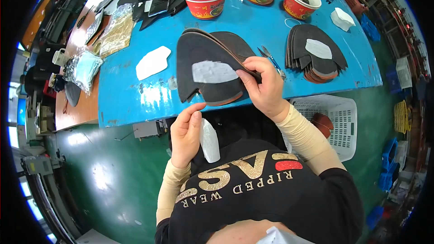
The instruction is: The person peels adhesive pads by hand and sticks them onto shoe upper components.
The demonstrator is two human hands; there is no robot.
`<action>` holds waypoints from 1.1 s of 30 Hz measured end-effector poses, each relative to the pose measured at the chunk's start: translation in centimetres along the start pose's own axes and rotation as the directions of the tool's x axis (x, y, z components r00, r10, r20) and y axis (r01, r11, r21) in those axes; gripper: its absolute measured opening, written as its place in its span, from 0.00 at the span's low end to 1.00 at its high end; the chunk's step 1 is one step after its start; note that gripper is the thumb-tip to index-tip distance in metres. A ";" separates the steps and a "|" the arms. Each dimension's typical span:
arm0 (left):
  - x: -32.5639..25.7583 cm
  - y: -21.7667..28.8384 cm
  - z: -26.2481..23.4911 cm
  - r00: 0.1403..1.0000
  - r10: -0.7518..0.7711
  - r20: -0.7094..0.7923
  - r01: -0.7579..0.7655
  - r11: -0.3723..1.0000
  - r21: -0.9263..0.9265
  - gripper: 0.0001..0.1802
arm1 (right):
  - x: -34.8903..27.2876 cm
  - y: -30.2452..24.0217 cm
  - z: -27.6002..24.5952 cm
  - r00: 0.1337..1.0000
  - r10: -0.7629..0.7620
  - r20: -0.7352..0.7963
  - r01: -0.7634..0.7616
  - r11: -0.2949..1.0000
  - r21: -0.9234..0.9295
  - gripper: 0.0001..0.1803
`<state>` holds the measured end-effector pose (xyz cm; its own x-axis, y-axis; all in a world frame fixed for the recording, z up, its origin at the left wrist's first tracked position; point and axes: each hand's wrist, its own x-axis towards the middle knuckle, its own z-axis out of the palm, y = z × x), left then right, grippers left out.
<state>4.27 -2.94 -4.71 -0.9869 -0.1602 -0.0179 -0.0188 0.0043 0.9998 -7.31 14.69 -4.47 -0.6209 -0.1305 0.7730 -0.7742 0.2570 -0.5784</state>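
Workbench view, centre of frame. Our right hand (266, 86) pinches the edge of a stack of dark shoe-upper pieces (210, 70) on the blue table (135, 95); the top piece already carries a white patch (212, 72). Our left hand (187, 133) grips a white backing strip (209, 141) below the table edge. We judge this piece patched; a second patched stack (316, 52) lies at upper right, and a loose white patch (153, 62) waits at left.
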 end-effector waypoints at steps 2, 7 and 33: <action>0.0 0.4 0.3 1.000 -0.005 0.009 0.005 1.000 -0.009 0.13 | 0.0 0.4 -0.5 1.000 0.006 0.001 -0.006 0.993 -0.118 0.12; 0.6 0.4 1.4 0.999 0.012 0.043 -0.011 1.000 -0.016 0.12 | 1.1 2.5 -1.0 0.990 -0.135 -0.034 0.107 0.894 -0.435 0.13; 4.4 4.4 3.4 0.951 0.309 -0.019 -0.309 0.942 -0.132 0.12 | 4.7 -2.2 -9.4 0.765 0.618 0.181 -0.642 0.755 0.135 0.10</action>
<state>-0.66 -0.24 -0.42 -0.9411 -0.1699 0.2924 0.3085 -0.0772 0.9481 -7.34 22.51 2.88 -0.9759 -0.1139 0.1864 -0.2022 0.1483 -0.9680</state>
